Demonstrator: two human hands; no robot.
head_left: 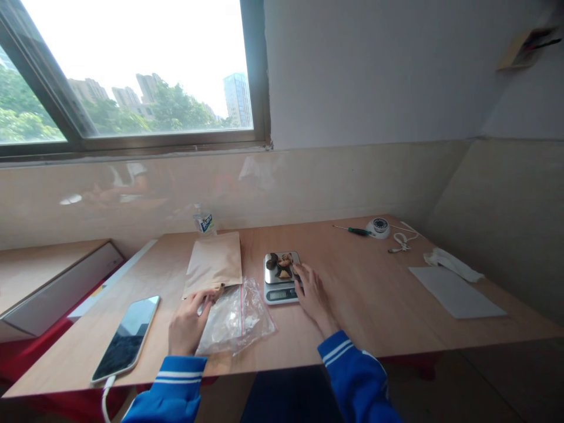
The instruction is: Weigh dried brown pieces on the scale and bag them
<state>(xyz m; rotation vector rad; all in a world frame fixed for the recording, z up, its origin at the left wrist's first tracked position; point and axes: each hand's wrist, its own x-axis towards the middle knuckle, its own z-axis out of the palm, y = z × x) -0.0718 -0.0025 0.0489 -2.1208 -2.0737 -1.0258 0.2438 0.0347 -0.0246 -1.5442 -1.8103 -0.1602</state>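
Note:
My left hand [190, 322] is closed around a small brown dried piece [218, 292], at the lower edge of a brown paper bag [215, 261]. Beneath and beside that hand lies a clear zip bag [235, 320] with a red seal line. A silver kitchen scale [268, 279] stands right of the bags, carrying several dark and tan dried pieces [285, 262] that look like mushrooms. At the scale's right edge, my right hand [314, 294] rests with thumb and fingers apart, close to the pieces. The digits on the display [282, 295] are too small to read.
A phone [127, 338] with a white cable lies at the left. Behind the paper bag stands a clear bottle [204, 221]. Toward the back right are a screwdriver [358, 231], a white dome camera [379, 227] and a coiled cable [402, 241]. White sheets [456, 294] and a cloth [453, 264] lie at right.

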